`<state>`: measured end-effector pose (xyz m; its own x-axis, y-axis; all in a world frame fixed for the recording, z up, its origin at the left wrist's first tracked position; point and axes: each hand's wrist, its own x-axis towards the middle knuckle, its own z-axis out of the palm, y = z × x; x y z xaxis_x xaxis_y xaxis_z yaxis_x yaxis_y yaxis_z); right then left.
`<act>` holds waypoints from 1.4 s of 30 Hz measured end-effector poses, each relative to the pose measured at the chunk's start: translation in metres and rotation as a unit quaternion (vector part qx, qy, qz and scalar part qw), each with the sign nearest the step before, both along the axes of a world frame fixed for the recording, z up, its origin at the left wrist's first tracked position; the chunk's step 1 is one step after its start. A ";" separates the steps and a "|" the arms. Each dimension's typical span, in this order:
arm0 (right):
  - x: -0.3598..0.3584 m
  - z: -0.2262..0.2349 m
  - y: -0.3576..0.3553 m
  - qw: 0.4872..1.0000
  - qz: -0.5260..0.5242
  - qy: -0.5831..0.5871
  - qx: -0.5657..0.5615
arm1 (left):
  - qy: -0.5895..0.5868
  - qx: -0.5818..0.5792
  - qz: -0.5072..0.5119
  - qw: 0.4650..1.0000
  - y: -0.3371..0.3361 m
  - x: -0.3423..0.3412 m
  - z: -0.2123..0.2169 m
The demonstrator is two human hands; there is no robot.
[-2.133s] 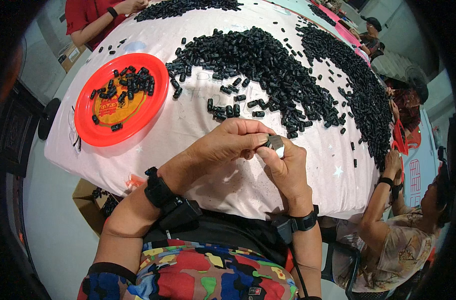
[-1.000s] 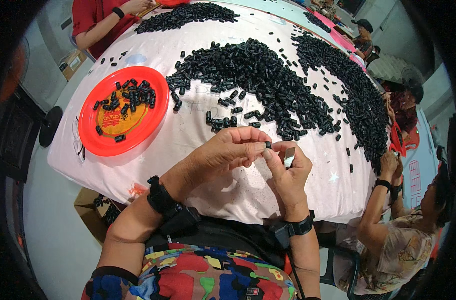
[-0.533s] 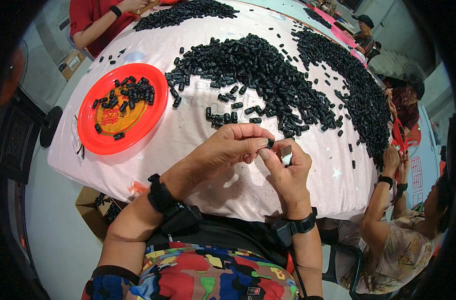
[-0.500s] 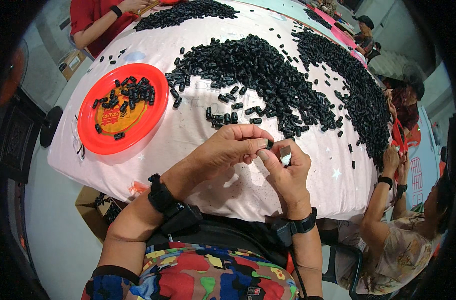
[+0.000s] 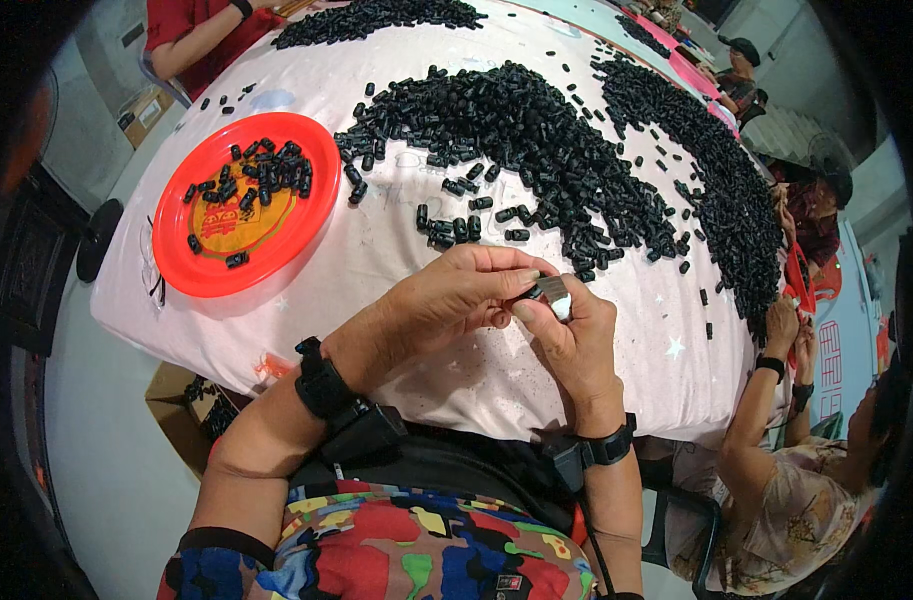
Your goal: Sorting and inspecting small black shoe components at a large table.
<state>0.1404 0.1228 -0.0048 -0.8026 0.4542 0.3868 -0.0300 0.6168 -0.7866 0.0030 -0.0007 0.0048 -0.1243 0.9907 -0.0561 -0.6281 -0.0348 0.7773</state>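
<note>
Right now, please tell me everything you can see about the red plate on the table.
The red plate is round, glossy and plastic-looking, with a yellow design in its middle. It lies flat on the white tablecloth, near the table's left edge. A loose cluster of small black pieces lies in it. No hands touch it.

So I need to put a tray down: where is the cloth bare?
Bare cloth lies between the red plate, the black pile and the hands. A smaller patch sits right of the hands near the edge. The far and right side are crowded with pieces.
</note>
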 end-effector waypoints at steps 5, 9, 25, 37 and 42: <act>0.000 0.001 0.000 0.999 -0.019 -0.014 0.045 | -0.008 -0.003 0.003 1.000 -0.001 0.001 0.000; 0.002 -0.001 0.002 0.998 -0.019 -0.037 0.046 | 0.009 -0.018 0.015 1.000 0.000 0.004 0.003; 0.002 0.005 -0.004 0.999 -0.013 -0.022 0.048 | 0.006 -0.003 0.014 1.000 -0.002 0.004 0.008; 0.002 0.006 -0.007 0.999 -0.015 -0.021 0.043 | -0.019 -0.008 0.012 1.000 0.001 0.001 -0.003; 0.002 0.005 -0.004 0.995 -0.025 0.094 0.017 | -0.039 -0.009 0.004 0.999 0.001 0.001 -0.002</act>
<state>0.1422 0.1186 0.0000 -0.6914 0.4761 0.5434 -0.1420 0.6479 -0.7484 0.0041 0.0007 0.0030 -0.1278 0.9883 -0.0829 -0.6859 -0.0277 0.7272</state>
